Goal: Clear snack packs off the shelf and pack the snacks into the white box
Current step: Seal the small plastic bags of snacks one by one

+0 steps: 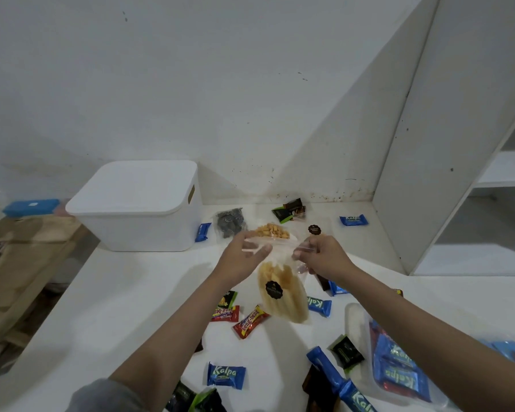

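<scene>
A clear zip bag of pale yellow stick snacks (pixel 283 295) with a dark round label hangs above the white table (pixel 125 307). My left hand (pixel 244 257) pinches its top left edge and my right hand (pixel 324 257) pinches its top right corner. The white box (pixel 137 209) stands with its lid on at the back left. Behind my hands lie a bag of orange nuts (pixel 272 231), a dark snack bag (pixel 231 223) and another clear bag with a dark label (pixel 314 229).
Small wrapped snacks lie scattered over the table: blue Kalpa packs (pixel 226 376), red Beng-beng bars (pixel 250 321), green-black packs (pixel 347 355). A clear bag of blue packs (pixel 399 373) sits front right. A white shelf unit (pixel 446 144) rises at the right. Brown cardboard (pixel 18 263) lies beyond the left edge.
</scene>
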`<action>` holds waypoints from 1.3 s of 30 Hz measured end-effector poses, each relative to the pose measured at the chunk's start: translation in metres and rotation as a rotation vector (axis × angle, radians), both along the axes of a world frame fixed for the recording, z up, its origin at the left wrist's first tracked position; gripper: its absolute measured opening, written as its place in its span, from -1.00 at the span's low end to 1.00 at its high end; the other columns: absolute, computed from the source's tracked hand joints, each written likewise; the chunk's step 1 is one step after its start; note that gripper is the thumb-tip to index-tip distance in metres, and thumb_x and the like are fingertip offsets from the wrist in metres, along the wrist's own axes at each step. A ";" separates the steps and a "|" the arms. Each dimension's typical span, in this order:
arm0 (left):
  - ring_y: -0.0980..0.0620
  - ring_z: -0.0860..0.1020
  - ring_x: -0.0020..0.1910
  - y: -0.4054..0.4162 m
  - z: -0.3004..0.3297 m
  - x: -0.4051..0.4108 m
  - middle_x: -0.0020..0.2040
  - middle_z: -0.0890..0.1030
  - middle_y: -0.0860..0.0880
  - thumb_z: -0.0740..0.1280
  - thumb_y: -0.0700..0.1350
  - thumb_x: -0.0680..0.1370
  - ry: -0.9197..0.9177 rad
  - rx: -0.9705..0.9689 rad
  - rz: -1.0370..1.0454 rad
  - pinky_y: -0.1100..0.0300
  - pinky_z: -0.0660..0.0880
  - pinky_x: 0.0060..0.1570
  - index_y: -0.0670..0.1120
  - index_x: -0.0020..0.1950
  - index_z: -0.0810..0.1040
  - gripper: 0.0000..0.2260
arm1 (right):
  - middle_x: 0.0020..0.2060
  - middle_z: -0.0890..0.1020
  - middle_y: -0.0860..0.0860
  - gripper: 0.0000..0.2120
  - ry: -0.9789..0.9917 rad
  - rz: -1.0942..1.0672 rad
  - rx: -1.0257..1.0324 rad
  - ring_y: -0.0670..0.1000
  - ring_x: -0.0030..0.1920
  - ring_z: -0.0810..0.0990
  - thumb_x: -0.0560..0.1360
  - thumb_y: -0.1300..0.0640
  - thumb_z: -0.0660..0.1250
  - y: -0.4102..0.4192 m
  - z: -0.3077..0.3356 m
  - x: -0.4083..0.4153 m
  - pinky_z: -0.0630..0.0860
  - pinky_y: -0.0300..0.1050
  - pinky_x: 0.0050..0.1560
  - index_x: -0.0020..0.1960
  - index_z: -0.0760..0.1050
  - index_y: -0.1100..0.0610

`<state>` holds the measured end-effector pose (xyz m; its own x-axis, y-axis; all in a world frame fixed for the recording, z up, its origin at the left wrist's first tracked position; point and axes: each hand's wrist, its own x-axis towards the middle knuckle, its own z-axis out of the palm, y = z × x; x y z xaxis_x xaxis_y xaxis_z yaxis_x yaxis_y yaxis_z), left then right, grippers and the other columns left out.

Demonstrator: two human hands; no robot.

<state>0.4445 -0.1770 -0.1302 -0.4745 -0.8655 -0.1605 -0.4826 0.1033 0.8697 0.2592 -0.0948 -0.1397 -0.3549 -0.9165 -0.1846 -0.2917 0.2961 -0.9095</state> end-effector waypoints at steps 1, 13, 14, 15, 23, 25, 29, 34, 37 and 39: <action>0.05 0.50 0.14 0.001 -0.009 0.002 0.21 0.53 -0.02 0.40 0.15 0.44 -0.029 0.099 -0.012 0.19 0.43 0.05 -0.02 0.40 0.27 -0.38 | -0.28 0.64 -0.01 -0.90 -0.030 -0.010 0.019 -0.08 -0.41 0.62 0.49 0.23 0.38 0.000 -0.004 0.000 0.51 -0.25 -0.37 -0.08 0.60 0.29; 0.01 0.48 -0.01 0.007 -0.089 -0.021 -0.02 0.47 -0.02 0.45 -0.02 0.46 -0.298 0.372 -0.168 0.31 0.42 -0.16 -0.07 0.38 0.27 -0.42 | -0.22 0.63 0.13 -0.87 -0.049 -0.258 0.208 -0.02 -0.38 0.57 0.51 0.15 0.35 -0.005 -0.086 -0.016 0.54 -0.14 -0.37 -0.05 0.50 0.21; 0.00 0.47 0.03 0.005 -0.092 -0.024 0.04 0.47 -0.04 0.44 0.00 0.46 -0.328 0.355 -0.180 0.28 0.43 -0.14 -0.07 0.39 0.27 -0.42 | -0.22 0.63 0.12 -0.87 0.011 -0.251 0.210 -0.02 -0.36 0.58 0.50 0.14 0.37 -0.006 -0.091 -0.018 0.55 -0.13 -0.34 -0.09 0.48 0.20; -0.02 0.47 0.10 0.003 -0.095 -0.027 0.13 0.47 -0.07 0.44 0.01 0.47 -0.366 0.343 -0.193 0.24 0.44 -0.07 -0.08 0.40 0.26 -0.41 | -0.18 0.63 0.11 -0.87 0.057 -0.239 0.216 0.01 -0.29 0.61 0.49 0.13 0.38 -0.007 -0.097 -0.020 0.57 -0.08 -0.28 -0.10 0.46 0.17; -0.18 0.25 0.42 -0.029 -0.104 -0.070 0.47 0.16 -0.22 0.50 0.12 0.36 -0.719 0.311 -0.295 0.03 0.35 0.33 -0.23 0.51 -0.05 -0.01 | 0.01 0.52 0.07 -0.65 0.412 -0.145 0.238 0.11 0.05 0.51 0.40 0.10 0.41 -0.030 -0.122 -0.044 0.51 -0.02 -0.04 0.13 0.42 0.14; -0.22 0.10 0.48 -0.039 -0.097 -0.085 0.50 0.01 -0.21 0.50 0.19 0.32 -0.745 0.204 -0.333 -0.01 0.25 0.39 -0.19 0.53 -0.17 0.10 | 0.06 0.50 0.10 -0.64 0.409 -0.228 0.163 0.10 0.09 0.48 0.43 0.10 0.38 -0.041 -0.120 -0.055 0.49 -0.02 0.02 0.18 0.43 0.16; -0.14 0.15 0.48 -0.061 -0.100 -0.125 0.51 0.10 -0.15 0.42 0.09 0.45 -0.408 0.228 -0.189 0.09 0.24 0.37 -0.15 0.54 -0.02 -0.14 | 0.15 0.50 0.15 -0.65 0.362 -0.383 0.061 0.09 0.16 0.45 0.50 0.06 0.31 -0.065 -0.120 -0.080 0.42 -0.11 0.07 0.22 0.43 0.20; -0.10 0.38 0.36 -0.072 -0.112 -0.175 0.40 0.36 -0.16 0.30 -0.08 0.56 -0.221 0.339 -0.066 0.06 0.40 0.28 -0.21 0.48 0.14 -0.43 | 0.31 0.46 0.18 -0.50 0.128 -0.357 0.268 0.15 0.28 0.47 0.54 0.06 0.28 -0.091 -0.129 -0.108 0.41 -0.08 0.19 0.42 0.28 0.21; -0.10 0.50 0.19 -0.074 -0.121 -0.194 0.14 0.50 -0.14 0.28 -0.12 0.56 -0.199 0.377 -0.032 0.14 0.45 0.01 -0.21 0.39 0.21 -0.54 | 0.27 0.51 0.17 -0.50 -0.010 -0.319 0.307 0.13 0.25 0.50 0.53 0.14 0.32 -0.097 -0.135 -0.116 0.42 -0.10 0.19 0.42 0.29 0.21; -0.06 0.52 0.07 -0.074 -0.124 -0.197 -0.03 0.49 -0.06 0.32 -0.13 0.54 -0.155 0.393 0.019 0.15 0.45 -0.03 -0.21 0.39 0.21 -0.51 | 0.22 0.53 0.17 -0.45 -0.082 -0.350 0.289 0.13 0.23 0.51 0.46 0.24 0.38 -0.096 -0.136 -0.120 0.45 -0.12 0.16 0.41 0.31 0.21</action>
